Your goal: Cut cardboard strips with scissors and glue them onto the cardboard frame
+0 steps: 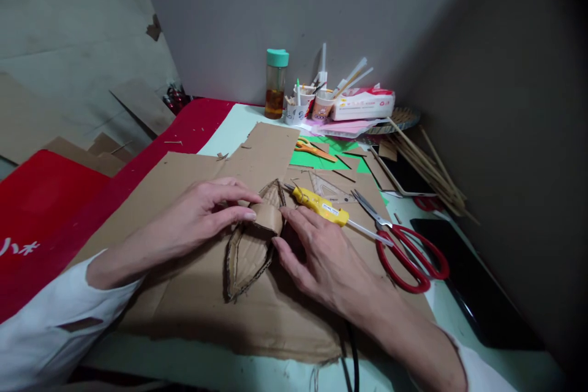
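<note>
A small cardboard boat (250, 260), pointed at both ends with raised edges, lies on a big cardboard sheet (197, 294). Across its middle sits a curved cardboard piece (268, 218), arched like a canopy. The thumb and forefinger of my left hand (214, 208) press on the arch's left side. From the right, my right hand (321, 251) grips its other side, with fingertips at its edge and the boat's rim. Just beyond my right hand rests a yellow glue gun (321, 205) with a glue stick out of its back. Whether the arch touches the boat's walls all along is hidden by fingers.
Red-handled scissors (404, 257) lie at right, beside a black tablet-like slab (478, 288). Farther back are orange scissors (316, 150), a clear set square (333, 188), wooden sticks (427, 165), paper cups (323, 107), a tissue pack (365, 104) and a bottle (275, 86).
</note>
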`<control>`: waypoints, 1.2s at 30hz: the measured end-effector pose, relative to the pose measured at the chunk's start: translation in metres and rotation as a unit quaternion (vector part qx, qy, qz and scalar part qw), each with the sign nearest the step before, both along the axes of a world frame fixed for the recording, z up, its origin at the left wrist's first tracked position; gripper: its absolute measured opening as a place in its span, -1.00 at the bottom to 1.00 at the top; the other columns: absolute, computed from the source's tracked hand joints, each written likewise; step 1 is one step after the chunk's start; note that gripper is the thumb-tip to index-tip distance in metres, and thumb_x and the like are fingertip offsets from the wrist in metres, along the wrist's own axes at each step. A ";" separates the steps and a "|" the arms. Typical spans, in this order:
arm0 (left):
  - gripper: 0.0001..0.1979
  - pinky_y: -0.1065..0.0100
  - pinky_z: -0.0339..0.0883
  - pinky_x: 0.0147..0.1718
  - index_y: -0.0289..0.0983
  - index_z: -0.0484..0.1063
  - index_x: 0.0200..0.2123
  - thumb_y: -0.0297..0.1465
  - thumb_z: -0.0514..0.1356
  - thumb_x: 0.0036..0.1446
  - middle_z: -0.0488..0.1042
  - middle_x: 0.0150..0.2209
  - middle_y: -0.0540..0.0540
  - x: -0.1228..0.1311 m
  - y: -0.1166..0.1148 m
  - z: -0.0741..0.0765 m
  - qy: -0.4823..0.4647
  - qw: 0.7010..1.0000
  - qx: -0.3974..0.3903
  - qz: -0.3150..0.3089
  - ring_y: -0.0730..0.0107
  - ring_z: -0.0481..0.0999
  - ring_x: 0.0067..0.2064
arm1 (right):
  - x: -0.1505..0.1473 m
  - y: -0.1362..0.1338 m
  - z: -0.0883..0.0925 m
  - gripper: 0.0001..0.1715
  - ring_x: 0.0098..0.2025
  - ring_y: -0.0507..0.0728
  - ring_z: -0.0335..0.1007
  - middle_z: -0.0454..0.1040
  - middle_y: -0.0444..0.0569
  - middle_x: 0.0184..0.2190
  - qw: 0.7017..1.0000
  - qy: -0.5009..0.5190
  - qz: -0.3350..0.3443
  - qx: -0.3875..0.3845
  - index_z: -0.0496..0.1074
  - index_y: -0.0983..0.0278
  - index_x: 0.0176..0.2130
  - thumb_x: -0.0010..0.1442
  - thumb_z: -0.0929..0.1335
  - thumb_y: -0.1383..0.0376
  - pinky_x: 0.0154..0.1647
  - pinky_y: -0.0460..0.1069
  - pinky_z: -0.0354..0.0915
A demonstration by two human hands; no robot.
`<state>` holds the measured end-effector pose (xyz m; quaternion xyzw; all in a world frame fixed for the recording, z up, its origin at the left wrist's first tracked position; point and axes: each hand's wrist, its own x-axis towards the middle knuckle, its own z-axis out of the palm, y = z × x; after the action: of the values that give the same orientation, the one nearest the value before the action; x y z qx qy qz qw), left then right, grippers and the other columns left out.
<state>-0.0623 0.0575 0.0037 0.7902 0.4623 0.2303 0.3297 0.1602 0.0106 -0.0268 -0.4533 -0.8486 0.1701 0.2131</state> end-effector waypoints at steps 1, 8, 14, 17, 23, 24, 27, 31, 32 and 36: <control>-0.69 0.24 0.33 -0.15 -0.21 0.65 -0.17 -0.17 0.20 0.20 0.58 -0.16 -0.11 0.000 0.001 -0.001 -0.001 1.000 -0.006 0.004 0.18 0.53 -0.15 | 0.000 0.000 0.000 -0.68 -0.17 0.29 0.43 0.48 0.16 -0.19 1.000 0.001 0.001 0.000 0.42 0.43 0.02 0.36 0.25 0.31 -0.11 0.18 0.40; -0.71 0.24 0.37 -0.12 -0.16 0.66 -0.20 -0.15 0.26 0.12 0.63 -0.13 -0.09 0.002 0.000 0.005 -0.004 1.000 -0.019 0.018 0.15 0.56 -0.12 | -0.001 0.000 0.002 -0.71 -0.16 0.29 0.44 0.48 0.17 -0.18 1.000 0.011 0.009 0.005 0.43 0.43 0.00 0.36 0.26 0.34 -0.10 0.17 0.42; -0.73 0.34 0.36 -0.30 -0.17 0.63 -0.24 -0.14 0.30 0.09 0.62 -0.24 -0.06 0.005 -0.003 0.002 -0.023 0.996 -0.086 0.028 0.24 0.52 -0.26 | -0.002 -0.001 -0.001 -0.65 -0.15 0.27 0.41 0.47 0.18 -0.16 0.999 0.031 0.026 0.016 0.39 0.47 0.10 0.37 0.26 0.38 -0.08 0.15 0.42; -0.69 0.36 0.27 -0.46 -0.18 0.58 -0.20 -0.11 0.27 0.12 0.51 -0.39 -0.02 0.002 -0.001 -0.001 -0.015 0.989 -0.146 0.015 0.34 0.40 -0.43 | -0.003 0.000 -0.004 -0.66 -0.16 0.25 0.38 0.45 0.17 -0.16 0.998 0.041 0.035 0.019 0.40 0.48 0.08 0.38 0.25 0.39 -0.08 0.14 0.42; -0.67 0.42 0.16 -0.55 -0.19 0.55 -0.15 -0.09 0.27 0.16 0.43 -0.39 -0.02 -0.001 0.002 -0.005 -0.061 0.973 -0.221 -0.002 0.45 0.29 -0.49 | -0.003 0.004 -0.006 -0.64 -0.12 0.24 0.39 0.46 0.15 -0.13 0.997 0.058 0.037 0.023 0.35 0.44 0.14 0.40 0.25 0.37 -0.05 0.14 0.43; -0.68 0.43 0.14 -0.56 -0.19 0.56 -0.16 -0.09 0.28 0.16 0.42 -0.41 -0.01 -0.001 0.001 -0.006 -0.077 0.970 -0.229 0.004 0.46 0.28 -0.50 | -0.003 0.004 -0.006 -0.62 -0.10 0.24 0.39 0.47 0.15 -0.11 0.997 0.059 0.033 0.023 0.33 0.43 0.17 0.41 0.25 0.37 -0.03 0.15 0.42; -0.69 0.44 0.15 -0.57 -0.16 0.58 -0.17 -0.10 0.31 0.13 0.39 -0.44 0.01 0.000 0.000 -0.008 -0.116 0.964 -0.237 0.028 0.47 0.26 -0.51 | -0.002 0.004 -0.006 -0.60 -0.04 0.24 0.40 0.48 0.17 -0.05 0.998 0.061 0.026 0.023 0.30 0.42 0.20 0.41 0.24 0.38 0.04 0.15 0.41; -0.67 0.42 0.14 -0.56 -0.15 0.59 -0.13 -0.10 0.32 0.11 0.43 -0.44 0.00 0.001 0.000 -0.007 -0.106 0.969 -0.221 0.043 0.44 0.28 -0.50 | -0.001 0.003 -0.008 -0.61 -0.04 0.25 0.40 0.48 0.16 -0.06 0.998 0.059 0.014 0.029 0.30 0.39 0.19 0.40 0.26 0.37 0.03 0.17 0.43; -0.66 0.41 0.14 -0.55 -0.15 0.59 -0.12 -0.10 0.32 0.12 0.43 -0.45 0.00 0.000 0.001 -0.007 -0.098 0.972 -0.210 0.045 0.42 0.29 -0.49 | 0.000 0.003 -0.008 -0.60 -0.03 0.26 0.40 0.48 0.16 -0.05 0.998 0.059 0.011 0.033 0.29 0.39 0.20 0.40 0.26 0.37 0.04 0.18 0.43; -0.69 0.38 0.14 -0.50 -0.13 0.60 -0.12 -0.10 0.30 0.14 0.43 -0.45 0.01 -0.003 0.002 -0.004 -0.070 0.983 -0.154 0.069 0.38 0.31 -0.44 | 0.000 0.004 -0.008 -0.59 -0.03 0.27 0.42 0.49 0.20 -0.04 0.997 0.060 0.004 0.040 0.31 0.44 0.18 0.39 0.29 0.36 0.04 0.18 0.44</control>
<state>-0.0650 0.0593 0.0001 0.6781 0.5210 0.2333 0.4629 0.1599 0.0146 -0.0343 -0.4300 -0.8423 0.1635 0.2809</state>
